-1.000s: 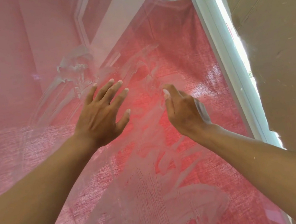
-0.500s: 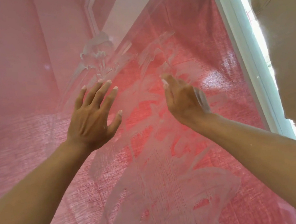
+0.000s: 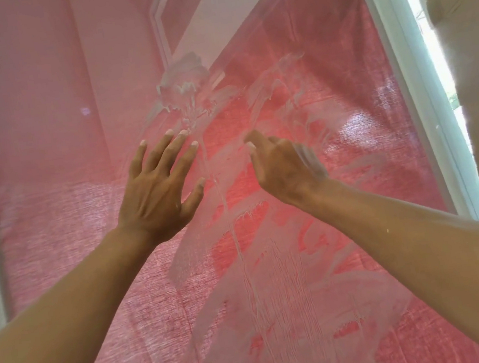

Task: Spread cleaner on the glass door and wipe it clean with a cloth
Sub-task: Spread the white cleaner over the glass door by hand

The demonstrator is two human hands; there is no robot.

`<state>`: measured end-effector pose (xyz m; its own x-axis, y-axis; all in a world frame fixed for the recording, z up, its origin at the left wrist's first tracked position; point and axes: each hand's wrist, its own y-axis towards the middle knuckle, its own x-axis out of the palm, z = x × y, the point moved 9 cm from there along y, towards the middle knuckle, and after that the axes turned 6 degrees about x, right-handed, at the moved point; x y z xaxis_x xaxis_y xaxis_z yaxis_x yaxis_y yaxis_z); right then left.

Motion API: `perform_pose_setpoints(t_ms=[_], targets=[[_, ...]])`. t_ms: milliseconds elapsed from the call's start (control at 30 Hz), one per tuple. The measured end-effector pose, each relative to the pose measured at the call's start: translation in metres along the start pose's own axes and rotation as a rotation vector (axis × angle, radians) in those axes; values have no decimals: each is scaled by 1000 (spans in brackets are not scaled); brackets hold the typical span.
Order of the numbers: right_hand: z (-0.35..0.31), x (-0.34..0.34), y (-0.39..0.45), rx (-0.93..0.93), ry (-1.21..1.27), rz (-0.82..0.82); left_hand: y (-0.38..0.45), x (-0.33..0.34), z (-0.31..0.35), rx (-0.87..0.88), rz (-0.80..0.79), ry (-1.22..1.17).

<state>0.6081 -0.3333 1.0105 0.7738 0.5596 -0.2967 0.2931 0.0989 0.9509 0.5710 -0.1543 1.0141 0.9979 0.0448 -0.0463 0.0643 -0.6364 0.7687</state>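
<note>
Reaching up, my left hand (image 3: 154,192) spreads flat near the glass door (image 3: 44,146); my right hand's (image 3: 285,169) fingers are hidden behind it, grip unclear, amid smeared cleaner (image 3: 276,283).

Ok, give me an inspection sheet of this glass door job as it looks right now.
Surface: glass door, partly smeared.
Job's things: white cleaner streaked mid-pane, thick blob above the hands, drips below; no cloth seen.
Clutter: nothing seen.
Hands: left hand open, fingers spread; right hand open, residue on it; glass contact unclear.
Cables: nothing seen.
Surroundings: red curtain behind glass, white frame on the right.
</note>
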Motion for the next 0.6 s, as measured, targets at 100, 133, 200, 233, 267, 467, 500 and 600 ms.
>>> perform_pose_setpoints(t_ms=[100,133,200,233,267,467,500,600], targets=[[-3,-13,7,8,29,92,-6,-5,-6,7,5,2],[-6,-15,9,10,31,107,-9,-6,-8,9,1,2],[-18,-12,9,-2,25,96,-18,-9,-13,10,-10,3],[-26,-7,6,-15,14,73,-23,-10,-14,14,-16,4],[-33,-1,2,-32,2,49,-29,-11,-15,22,-21,5],[-60,40,-41,-61,-59,-48,-61,-15,-11,45,-44,13],[-70,50,-54,-116,-112,-77,-65,-16,-10,42,-46,11],[-93,71,-93,-253,-162,-150,-78,-17,-8,32,-50,8]])
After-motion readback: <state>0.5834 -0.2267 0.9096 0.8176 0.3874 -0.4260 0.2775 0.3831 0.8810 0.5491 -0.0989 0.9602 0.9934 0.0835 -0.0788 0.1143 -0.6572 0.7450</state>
